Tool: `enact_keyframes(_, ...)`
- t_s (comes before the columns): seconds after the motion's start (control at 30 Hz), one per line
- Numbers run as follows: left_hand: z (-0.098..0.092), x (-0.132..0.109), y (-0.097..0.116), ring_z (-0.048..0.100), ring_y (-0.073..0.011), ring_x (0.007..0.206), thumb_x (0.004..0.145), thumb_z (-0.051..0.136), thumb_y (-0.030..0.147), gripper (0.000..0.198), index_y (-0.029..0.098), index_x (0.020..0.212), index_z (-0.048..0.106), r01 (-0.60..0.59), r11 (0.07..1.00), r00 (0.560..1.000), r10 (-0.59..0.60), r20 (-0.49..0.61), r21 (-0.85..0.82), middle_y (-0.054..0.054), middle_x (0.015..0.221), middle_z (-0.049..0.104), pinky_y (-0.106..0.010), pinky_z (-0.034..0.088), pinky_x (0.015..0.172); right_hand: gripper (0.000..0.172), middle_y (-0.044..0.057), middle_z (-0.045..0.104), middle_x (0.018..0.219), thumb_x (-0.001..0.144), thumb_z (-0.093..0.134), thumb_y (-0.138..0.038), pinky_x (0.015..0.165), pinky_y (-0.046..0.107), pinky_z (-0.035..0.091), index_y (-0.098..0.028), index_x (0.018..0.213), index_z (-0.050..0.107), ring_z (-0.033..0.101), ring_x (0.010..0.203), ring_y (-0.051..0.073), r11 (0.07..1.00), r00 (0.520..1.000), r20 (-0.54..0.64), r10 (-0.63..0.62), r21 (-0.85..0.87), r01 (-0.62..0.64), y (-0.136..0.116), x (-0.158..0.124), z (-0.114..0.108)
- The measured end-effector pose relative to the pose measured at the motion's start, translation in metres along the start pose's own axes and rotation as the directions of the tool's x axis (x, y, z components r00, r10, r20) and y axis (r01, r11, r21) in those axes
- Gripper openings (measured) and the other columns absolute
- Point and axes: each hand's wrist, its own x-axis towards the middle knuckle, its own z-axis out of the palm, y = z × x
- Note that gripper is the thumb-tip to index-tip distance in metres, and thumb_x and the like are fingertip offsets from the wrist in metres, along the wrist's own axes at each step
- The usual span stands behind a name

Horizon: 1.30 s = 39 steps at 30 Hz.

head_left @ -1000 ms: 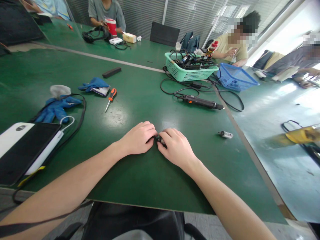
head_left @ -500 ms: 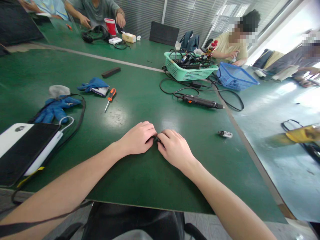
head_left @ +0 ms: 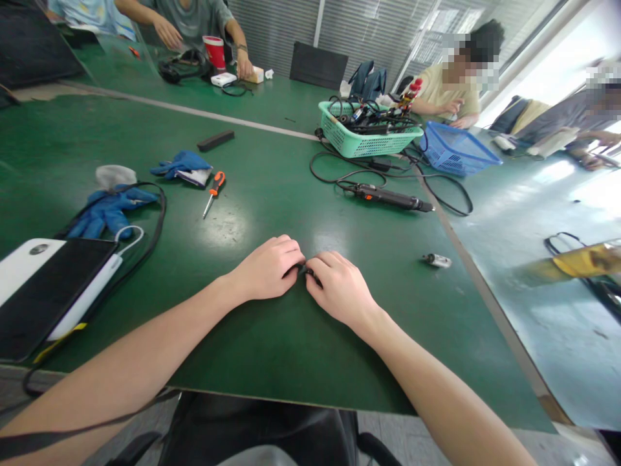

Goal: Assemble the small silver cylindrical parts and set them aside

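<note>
My left hand [head_left: 272,267] and my right hand [head_left: 339,285] meet near the middle of the green table [head_left: 291,349], fingertips almost touching. Both are closed, fingers curled down. Between them shows a sliver of a small dark part [head_left: 307,269]; the fingers cover most of it, so its kind cannot be made out. An orange-handled screwdriver [head_left: 214,193] lies beyond my left hand. To the right of my right hand rests a small silver, motor-like part [head_left: 438,261]. Farther off lies a black electric screwdriver [head_left: 391,197] with its cable.
A green basket [head_left: 373,144] full of cables and tools stands at the back, beside a blue basket [head_left: 458,155]. On the left are blue gloves [head_left: 104,213] and a black-and-white device [head_left: 53,291] with cords. A dark bar [head_left: 216,140] lies farther back. Other people sit around the table.
My hands stay in almost the same place, with only a slight shift of the right fingers. Across the table, a person's hand has moved onto the small box.
</note>
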Motion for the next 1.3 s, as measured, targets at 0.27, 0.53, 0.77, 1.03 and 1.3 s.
enact_keyframes(0.27, 0.001, -0.0004, -0.0007, 0.056, -0.0244, 0.099, 0.092, 0.053, 0.016, 0.017, 0.017, 0.099, 0.068, 0.0, 1.0, 1.0, 0.0, -0.014, -0.005, -0.008, 0.099, 0.064, -0.039, 0.049, 0.091, 0.012, 0.007, 0.067, 0.092, 0.098, 0.053, -0.021, 0.081, 0.035, 0.048, -0.021, 0.092, 0.064, 0.059, 0.088, 0.022, 1.0, 1.0, -0.02, 0.0, 0.027, 0.0, 0.0015, 0.0004, 0.0037)
enact_keyframes(0.53, 0.0006, 0.0003, -0.0002, 0.056, -0.0243, 0.099, 0.091, 0.053, 0.016, 0.015, 0.017, 0.096, 0.067, -0.001, 1.0, 1.0, 0.001, -0.003, -0.004, -0.008, 0.098, 0.064, -0.039, 0.049, 0.089, 0.012, 0.006, 0.067, 0.091, 0.098, 0.054, -0.021, 0.081, 0.035, 0.048, -0.02, 0.091, 0.064, 0.059, 0.087, 0.023, 1.0, 1.0, -0.02, 0.003, 0.017, -0.003, 0.001, 0.0013, 0.0031)
enact_keyframes(0.77, -0.0002, 0.0006, 0.0003, 0.056, -0.0243, 0.098, 0.091, 0.052, 0.016, 0.015, 0.017, 0.096, 0.066, -0.005, 1.0, 1.0, 0.005, -0.007, 0.003, -0.008, 0.098, 0.064, -0.039, 0.049, 0.088, 0.012, 0.007, 0.068, 0.093, 0.098, 0.055, -0.021, 0.083, 0.035, 0.049, -0.02, 0.092, 0.065, 0.06, 0.088, 0.022, 0.998, 1.0, -0.022, 0.003, 0.064, -0.002, 0.0015, 0.0018, 0.0029)
enact_keyframes(1.03, -0.0007, 0.0001, 0.0006, 0.056, -0.024, 0.097, 0.092, 0.052, 0.016, 0.016, 0.016, 0.096, 0.067, -0.004, 1.0, 1.0, 0.004, 0.001, 0.003, -0.008, 0.099, 0.063, -0.038, 0.049, 0.088, 0.012, 0.007, 0.068, 0.095, 0.099, 0.055, -0.022, 0.084, 0.035, 0.05, -0.02, 0.095, 0.066, 0.06, 0.091, 0.023, 0.995, 1.0, -0.005, -0.003, 0.098, 0.004, 0.0018, 0.0023, 0.0016)
enact_keyframes(1.3, -0.0002, 0.0002, 0.0004, 0.056, -0.0239, 0.097, 0.091, 0.052, 0.016, 0.015, 0.017, 0.095, 0.067, -0.006, 1.0, 1.0, 0.006, -0.013, -0.014, -0.008, 0.098, 0.064, -0.039, 0.049, 0.089, 0.014, 0.008, 0.069, 0.097, 0.1, 0.054, -0.023, 0.086, 0.037, 0.051, -0.021, 0.098, 0.068, 0.061, 0.092, 0.023, 0.993, 1.0, -0.001, -0.006, 0.118, 0.006, 0.0023, 0.003, 0.0008)
